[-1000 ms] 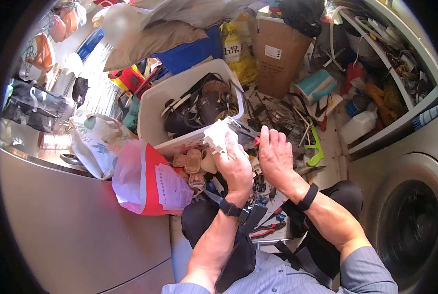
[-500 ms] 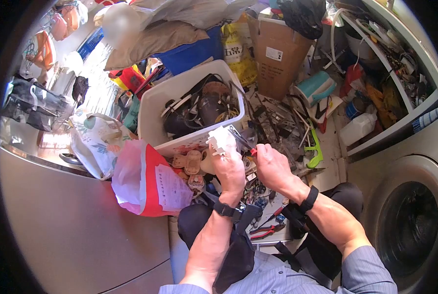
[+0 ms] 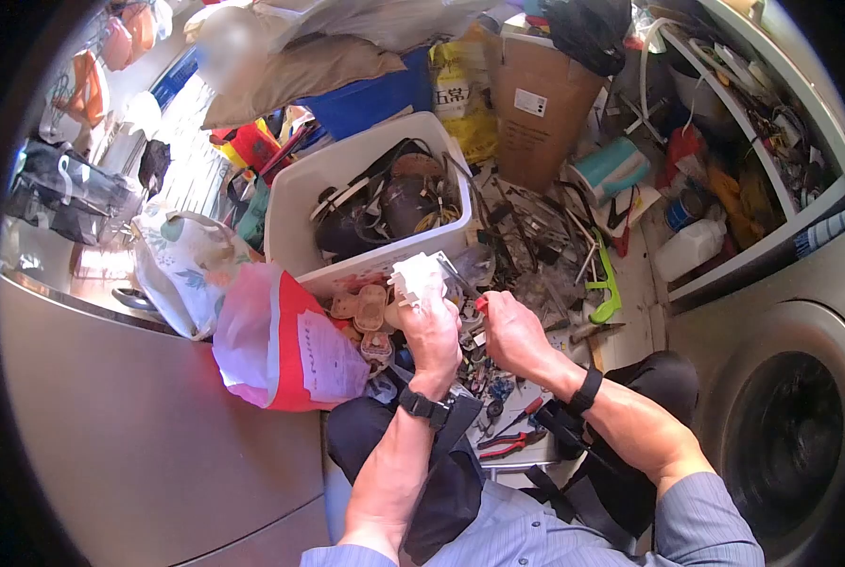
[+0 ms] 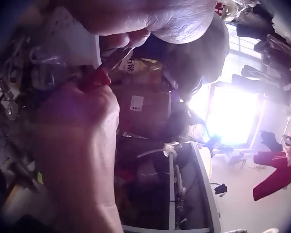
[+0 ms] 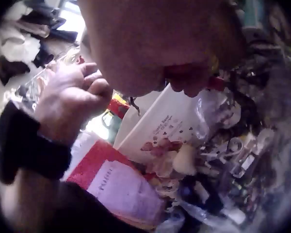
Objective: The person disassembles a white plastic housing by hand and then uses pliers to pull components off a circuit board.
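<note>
Head view showed the left hand [image 3: 432,338], fingers holding a white plastic piece [image 3: 417,281] before a tub [image 3: 288,217], and the right hand [image 3: 517,335], fingers curled round a red-handled tool [image 3: 482,303], whose tip, if it slipped, could have jabbed the left hand or knocked the piece into the scraps [image 3: 541,283].

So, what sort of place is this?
It looks like a cluttered home utility or laundry corner, though I can't be certain: there's a front-loading washing machine, a crammed shelf unit, and a white bin holding dark items.
</note>
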Tool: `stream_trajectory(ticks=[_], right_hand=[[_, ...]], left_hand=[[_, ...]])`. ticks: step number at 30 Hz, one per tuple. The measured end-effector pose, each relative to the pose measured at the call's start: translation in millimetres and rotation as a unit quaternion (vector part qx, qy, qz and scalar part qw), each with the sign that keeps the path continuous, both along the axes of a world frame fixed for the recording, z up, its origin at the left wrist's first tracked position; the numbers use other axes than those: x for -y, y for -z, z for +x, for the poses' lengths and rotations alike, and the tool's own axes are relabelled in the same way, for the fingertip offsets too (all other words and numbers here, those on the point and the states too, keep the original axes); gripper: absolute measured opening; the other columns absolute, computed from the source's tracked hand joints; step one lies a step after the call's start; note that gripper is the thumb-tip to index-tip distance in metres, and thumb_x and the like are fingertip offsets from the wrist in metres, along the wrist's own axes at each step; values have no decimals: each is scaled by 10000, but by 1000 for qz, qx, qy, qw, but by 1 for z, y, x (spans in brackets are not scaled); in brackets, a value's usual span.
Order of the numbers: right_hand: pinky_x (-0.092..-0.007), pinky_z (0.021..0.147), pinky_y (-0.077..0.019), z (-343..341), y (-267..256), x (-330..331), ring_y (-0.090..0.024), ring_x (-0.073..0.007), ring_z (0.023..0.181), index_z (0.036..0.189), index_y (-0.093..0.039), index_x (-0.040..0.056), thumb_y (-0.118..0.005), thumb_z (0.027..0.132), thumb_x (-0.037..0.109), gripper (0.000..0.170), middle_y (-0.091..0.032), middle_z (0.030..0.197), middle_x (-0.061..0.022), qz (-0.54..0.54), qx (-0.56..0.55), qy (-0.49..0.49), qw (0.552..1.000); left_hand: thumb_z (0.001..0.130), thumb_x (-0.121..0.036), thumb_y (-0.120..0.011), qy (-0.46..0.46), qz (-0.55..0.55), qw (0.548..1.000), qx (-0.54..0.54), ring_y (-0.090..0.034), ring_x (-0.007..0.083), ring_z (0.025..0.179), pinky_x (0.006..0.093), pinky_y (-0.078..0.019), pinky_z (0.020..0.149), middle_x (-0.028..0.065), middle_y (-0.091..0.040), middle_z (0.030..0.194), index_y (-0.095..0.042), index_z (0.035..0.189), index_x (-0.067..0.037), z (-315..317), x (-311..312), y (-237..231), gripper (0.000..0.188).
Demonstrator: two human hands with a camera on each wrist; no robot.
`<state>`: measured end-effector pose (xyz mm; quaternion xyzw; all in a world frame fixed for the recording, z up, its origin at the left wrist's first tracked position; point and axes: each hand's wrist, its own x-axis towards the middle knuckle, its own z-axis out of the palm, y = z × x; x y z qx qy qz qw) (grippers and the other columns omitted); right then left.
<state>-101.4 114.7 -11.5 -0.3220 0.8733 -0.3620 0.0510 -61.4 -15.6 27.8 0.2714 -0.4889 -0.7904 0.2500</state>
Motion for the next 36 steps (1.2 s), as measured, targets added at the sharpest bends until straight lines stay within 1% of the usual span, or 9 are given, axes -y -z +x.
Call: stream_trajectory(ticks=[1, 2, 6, 20, 23, 25, 29, 34, 36], right_hand=[[-556, 789, -530, 1, -4, 2, -617, -471, 913, 1055, -515, -29, -583, 840, 26, 232, -597, 1007, -275, -2, 1, 4, 1000], [-544, 775, -541, 4, -8, 4, -611, -455, 917, 1053, -510, -24, -589, 828, 16, 243, -583, 1006, -256, 20, -21, 25, 999], [-495, 710, -571, 4, -5, 11, -606, -393, 920, 1041, -503, -5, -591, 860, 41, 206, -555, 993, -198, 66, -100, 73, 990], [-411, 641, -589, -9, 1, 14, -635, -286, 871, 1004, -530, 56, -605, 940, 188, 164, -573, 936, -106, 155, -218, 115, 957], [-401, 653, -595, -8, 1, 16, -634, -280, 859, 1001, -534, 56, -608, 943, 199, 171, -568, 927, -102, 165, -190, 103, 962], [-464, 654, -575, -8, 3, 15, -624, -354, 900, 1008, -514, 33, -617, 881, 108, 180, -571, 966, -156, 134, -134, 94, 977], [-489, 673, -568, -9, 9, 7, -646, -390, 901, 1001, -514, 17, -610, 891, 112, 175, -597, 952, -189, 134, -92, 62, 985], [-547, 766, -539, -13, 4, -5, -685, -464, 887, 1002, -551, -24, -568, 936, 104, 145, -665, 918, -291, 51, 88, -11, 995], [-539, 762, -532, -14, -5, -5, -689, -441, 870, 990, -569, -20, -565, 953, 123, 148, -662, 873, -276, -10, 166, -12, 986]], left_hand=[[1044, -164, -582, -12, -21, 1000, -6, -462, 67, 483, 245, -372, 408, -2, -558, 830, -575, 1167, -57, -2, -2, 0, 163], [1046, -170, -565, -52, -63, 997, -2, -402, 49, 448, 247, -314, 377, -41, -476, 719, -565, 1016, -99, -7, -7, 2, 77], [1052, -176, -557, -80, -88, 993, 5, -402, 50, 449, 246, -314, 379, -42, -470, 718, -559, 1038, -105, -12, -12, 4, 73], [1054, -220, -562, -75, 31, 997, 20, -417, 73, 431, 262, -289, 362, -25, -479, 698, -517, 1061, -125, -19, -27, 1, 106], [1047, -208, -563, -80, 25, 996, 34, -426, 78, 428, 264, -290, 360, -22, -478, 691, -525, 1039, -120, -19, -31, -4, 97], [1043, -205, -566, -77, 34, 996, 34, -430, 79, 428, 265, -291, 360, -22, -480, 688, -524, 1042, -120, -20, -29, 2, 94], [1031, -210, -586, -57, 80, 993, 61, -420, 85, 420, 269, -286, 358, -19, -481, 665, -528, 1033, -123, -19, -24, 7, 105], [1029, -258, -591, -13, 112, 992, 62, -403, 100, 407, 274, -283, 372, -5, -467, 593, -549, 979, -113, -8, -2, 12, 159], [1035, -281, -583, 26, 154, 987, 40, -375, 99, 404, 275, -279, 388, -7, -443, 546, -569, 943, -107, 1, 18, 8, 198]])
